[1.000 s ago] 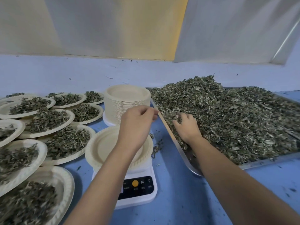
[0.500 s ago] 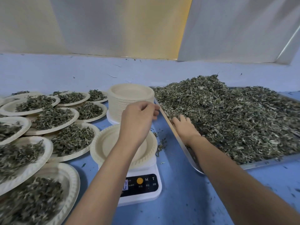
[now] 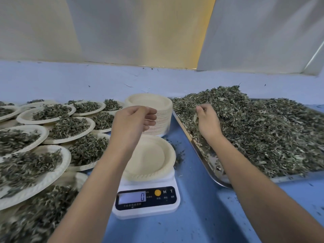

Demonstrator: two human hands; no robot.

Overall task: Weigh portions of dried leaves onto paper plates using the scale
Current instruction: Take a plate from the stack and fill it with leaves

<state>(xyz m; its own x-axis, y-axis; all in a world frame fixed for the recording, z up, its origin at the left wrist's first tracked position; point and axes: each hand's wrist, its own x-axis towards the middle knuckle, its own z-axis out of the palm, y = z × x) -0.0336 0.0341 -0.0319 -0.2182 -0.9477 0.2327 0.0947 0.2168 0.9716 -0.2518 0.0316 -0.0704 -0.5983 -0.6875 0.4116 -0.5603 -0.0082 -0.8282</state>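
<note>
Here, a white digital scale [image 3: 146, 199] stands near the front edge of the blue table [image 3: 201, 221], and its display reads 0. An empty paper plate [image 3: 152, 158] sits on the scale's platform. Just behind it rises a stack of paper plates [image 3: 157, 106]. The left hand [image 3: 133, 123] hovers above the far rim of the empty paper plate, in front of the stack. Its fingers are loosely curled and nothing shows in them; whether it touches the stack cannot be told. A metal tray [image 3: 203, 156] occupies the right side of the table and is heaped with dried leaves [image 3: 263, 130]. The right hand [image 3: 207, 120] lies at the tray's left edge, its fingers curled into the heap and gripping a clump of leaves. Toward the table's left edge, overlapping filled plates [image 3: 70, 128] each carry a portion of leaves. Loose leaf crumbs [image 3: 178, 157] lie on the table between the scale and the tray.
</note>
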